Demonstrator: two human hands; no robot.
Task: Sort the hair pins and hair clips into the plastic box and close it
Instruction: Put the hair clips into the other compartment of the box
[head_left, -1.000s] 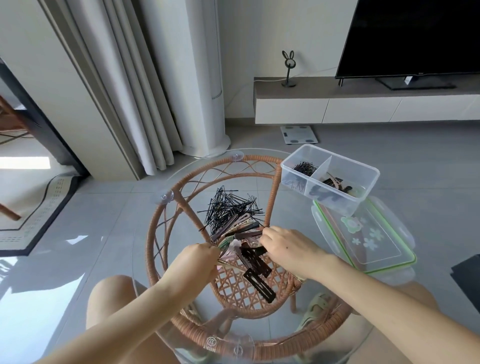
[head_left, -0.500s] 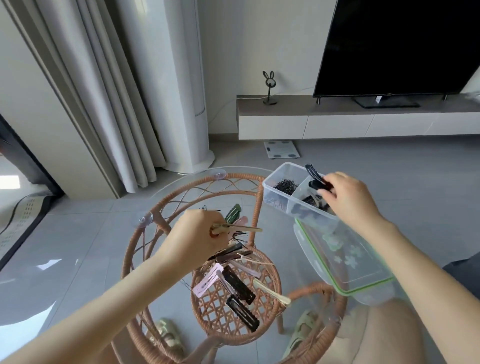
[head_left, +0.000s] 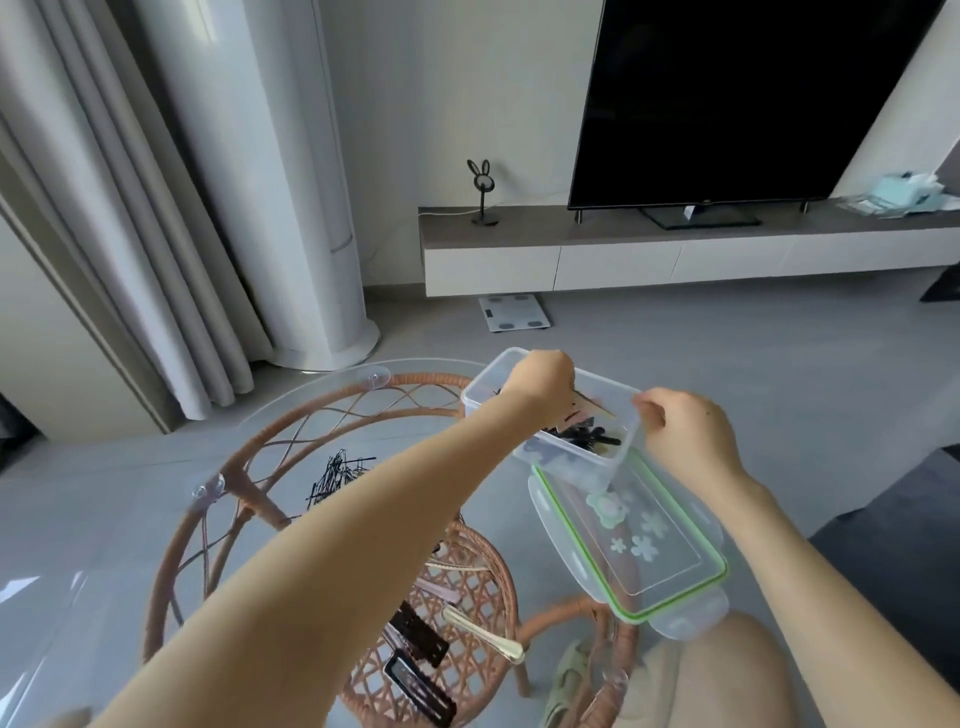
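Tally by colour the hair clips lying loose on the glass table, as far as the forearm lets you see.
black hair clips: 2
pink hair clip: 1
gold hair clip: 1
Total: 4 clearly seen; the left forearm may hide more.

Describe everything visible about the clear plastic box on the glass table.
The plastic box is a clear, rectangular tub with rounded corners, lid off. It sits on the glass table at its far right side, its near end resting over the green-edged lid. Dark hair clips lie in its right part. The left hand reaches over its middle, hiding any divider; the right hand pinches its right rim.
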